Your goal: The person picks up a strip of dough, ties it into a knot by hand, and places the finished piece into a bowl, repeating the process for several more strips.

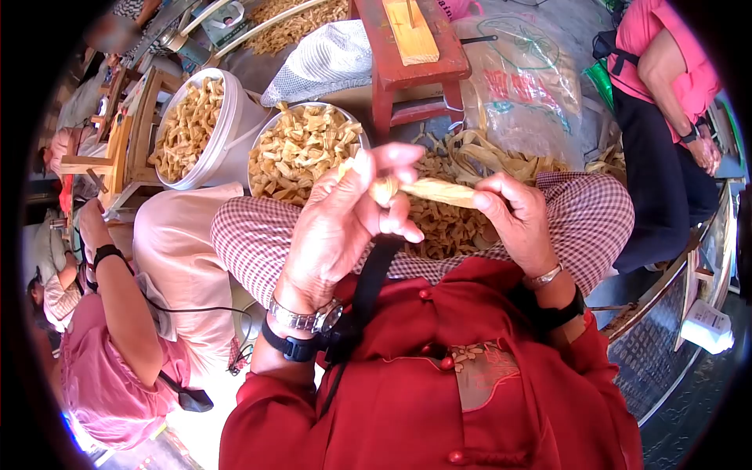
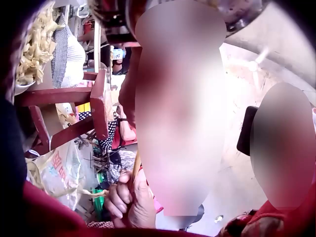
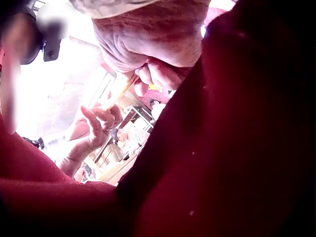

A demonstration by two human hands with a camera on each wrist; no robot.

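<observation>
A tan, dried-looking twisted strip point(image 1: 439, 192) stretches between both hands above the lap, with a knot-like lump point(image 1: 384, 190) at its left end. My left hand point(image 1: 329, 223) holds that lumpy end among the thumb and fingers, some fingers spread out. At the other end, my right hand point(image 1: 517, 219) pinches the strip between thumb and curled fingers. The right wrist view has the strip point(image 3: 124, 89) running from the right hand point(image 3: 148, 49) down to the left hand point(image 3: 94, 126). Knotted tan pieces point(image 1: 450, 231) lie in a heap below the hands.
Similar knotted pieces fill a white bucket point(image 1: 227, 157) and a round basin point(image 1: 364, 141). A red stool point(image 1: 423, 72) bears a wooden block point(image 1: 411, 35). Loose strips point(image 1: 509, 160) lie by a clear plastic sack point(image 1: 521, 86). People sit close at left point(image 1: 125, 337) and right point(image 1: 666, 86).
</observation>
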